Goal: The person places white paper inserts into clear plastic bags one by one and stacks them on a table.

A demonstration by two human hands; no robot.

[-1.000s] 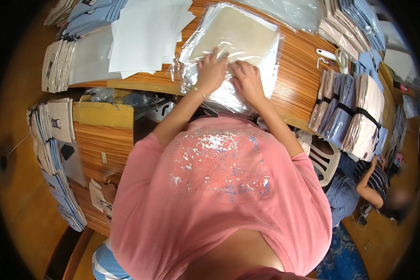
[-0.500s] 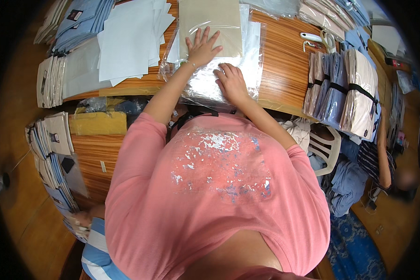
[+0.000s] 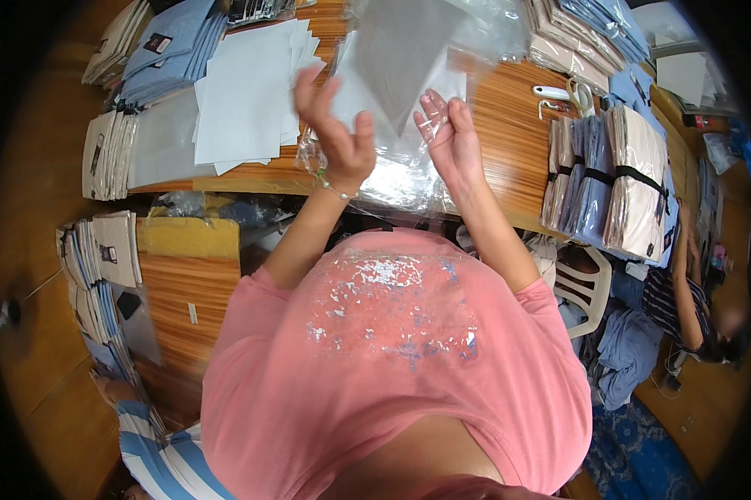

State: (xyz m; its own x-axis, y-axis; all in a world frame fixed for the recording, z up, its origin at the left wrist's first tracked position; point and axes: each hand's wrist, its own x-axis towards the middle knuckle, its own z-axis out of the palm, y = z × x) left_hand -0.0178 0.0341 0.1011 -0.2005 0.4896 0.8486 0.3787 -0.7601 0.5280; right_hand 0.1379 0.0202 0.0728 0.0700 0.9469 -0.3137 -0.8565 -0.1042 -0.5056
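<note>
My left hand (image 3: 340, 137) is raised over the table edge, fingers spread and slightly blurred, holding nothing. My right hand (image 3: 455, 142) is palm up, its thumb apart from its loosely bent fingers. Shiny clear film shows across those fingertips; I see no firm grip on it. Between and beyond my hands, a grey-beige sheet-like piece (image 3: 405, 54) in clear plastic is tilted, narrowing to a point toward me. Whether it is cloth or card I cannot tell. Below it lie clear plastic bags (image 3: 392, 171) and white sheets (image 3: 367, 104), full of glare.
White paper sheets (image 3: 246, 100) lie to the left, beside folded blue shirts (image 3: 171, 46). At the right stand bagged, banded garments (image 3: 634, 179), with scissors (image 3: 582, 96) behind them. A white plastic chair (image 3: 584, 287) and another person's arm (image 3: 684, 292) are farther right.
Both hands have come up off the bagged beige piece and turned. That piece, flat before, is now tilted and narrowed to a point. The whole view has shifted slightly.
</note>
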